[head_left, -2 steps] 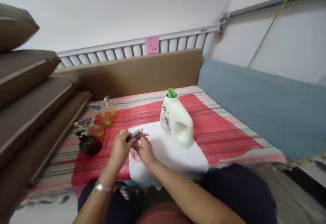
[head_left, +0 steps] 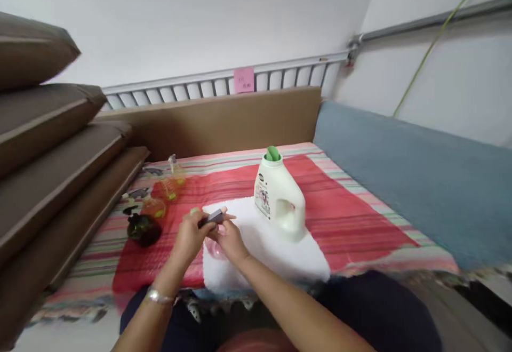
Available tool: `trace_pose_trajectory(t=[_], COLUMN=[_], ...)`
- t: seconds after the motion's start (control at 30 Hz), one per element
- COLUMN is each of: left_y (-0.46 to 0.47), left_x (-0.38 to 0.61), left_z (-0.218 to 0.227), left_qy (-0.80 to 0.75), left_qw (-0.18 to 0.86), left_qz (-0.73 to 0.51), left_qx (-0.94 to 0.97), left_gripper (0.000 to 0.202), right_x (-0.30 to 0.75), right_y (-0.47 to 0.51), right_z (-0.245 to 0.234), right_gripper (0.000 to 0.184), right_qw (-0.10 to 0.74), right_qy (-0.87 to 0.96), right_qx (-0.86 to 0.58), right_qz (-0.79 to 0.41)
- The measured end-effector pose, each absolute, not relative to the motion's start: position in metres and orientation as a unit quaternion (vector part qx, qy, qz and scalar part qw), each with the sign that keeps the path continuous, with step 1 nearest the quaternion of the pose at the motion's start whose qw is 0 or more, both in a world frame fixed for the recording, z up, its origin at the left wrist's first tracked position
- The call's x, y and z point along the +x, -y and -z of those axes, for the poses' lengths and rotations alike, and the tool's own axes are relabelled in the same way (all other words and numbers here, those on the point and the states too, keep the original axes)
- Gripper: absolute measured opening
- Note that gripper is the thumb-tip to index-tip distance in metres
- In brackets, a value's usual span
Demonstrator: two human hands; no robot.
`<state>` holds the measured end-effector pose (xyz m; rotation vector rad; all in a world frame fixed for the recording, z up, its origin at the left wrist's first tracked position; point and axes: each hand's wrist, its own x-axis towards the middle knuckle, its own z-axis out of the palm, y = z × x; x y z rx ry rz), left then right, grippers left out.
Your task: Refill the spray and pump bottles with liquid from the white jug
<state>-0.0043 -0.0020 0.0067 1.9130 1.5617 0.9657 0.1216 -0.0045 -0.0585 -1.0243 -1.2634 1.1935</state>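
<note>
My left hand is closed around a small dark grey rectangular piece, which sticks out past its fingers to the right. Close against it, my right hand has its fingers curled at a clear pink rounded container, partly covered by that hand. Whether the grey piece and the pink container are joined, I cannot tell. Both hands are over the left edge of a white towel. On the towel, to the right of my hands, a large white detergent jug stands upright with a green spout in its neck.
Several clear bottles with pump tops, and a dark green bottle, are on the left of the red cloth. Brown cushions are stacked at far left. A brown board and blue-grey panel bound the surface.
The whole view has shifted slightly, with the scene a little lower in the picture. Both hands keep nearly the same pose around the grey piece and pink container.
</note>
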Motion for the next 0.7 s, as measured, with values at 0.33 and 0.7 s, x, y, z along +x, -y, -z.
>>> trace_pose_trajectory(t=[0.33, 0.7], left_y=[0.018, 0.072], left_x=[-0.045, 0.044], left_z=[-0.081, -0.044], left_qy=[-0.563, -0.441], left_qw=[0.307, 0.349], left_qz=[-0.355, -0.265], left_qx=[0.681, 0.783], left_gripper=[0.019, 0.015], right_x=[0.195, 0.247], right_y=[0.033, 0.108], right_z=[-0.005, -0.088], right_gripper=[0.045, 0.021], right_qw=[0.459, 0.25], right_qy=[0.577, 0.819], right_qx=[-0.404, -0.465], right_qz=[-0.541, -0.224])
